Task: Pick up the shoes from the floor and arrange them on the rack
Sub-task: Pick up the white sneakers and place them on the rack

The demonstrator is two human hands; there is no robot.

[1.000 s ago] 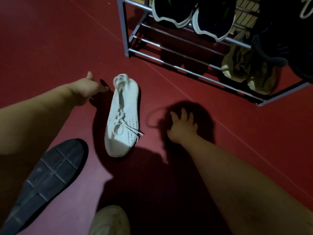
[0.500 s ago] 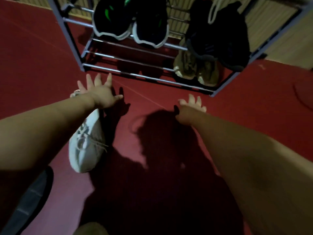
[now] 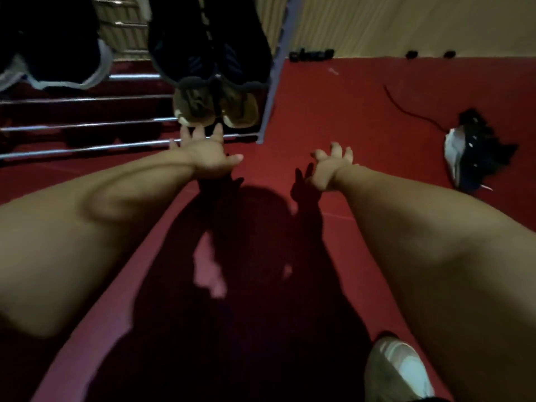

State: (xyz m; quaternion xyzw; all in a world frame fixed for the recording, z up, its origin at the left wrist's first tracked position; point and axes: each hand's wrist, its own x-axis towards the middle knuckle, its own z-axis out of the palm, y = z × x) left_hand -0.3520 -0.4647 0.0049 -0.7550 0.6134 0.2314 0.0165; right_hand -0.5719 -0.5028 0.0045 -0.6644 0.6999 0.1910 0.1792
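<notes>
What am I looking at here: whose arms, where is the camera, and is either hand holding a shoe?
No machine here: a person works with bare hands, and the single camera sits on their head, looking forward and down. The left hand and right hand reach out over the red floor, both empty. Ahead on the left stands the rack, a black pair above a tan pair. To the right lies what looks like a dark-and-white shoe; a pale shoe shows at the bottom edge.
</notes>
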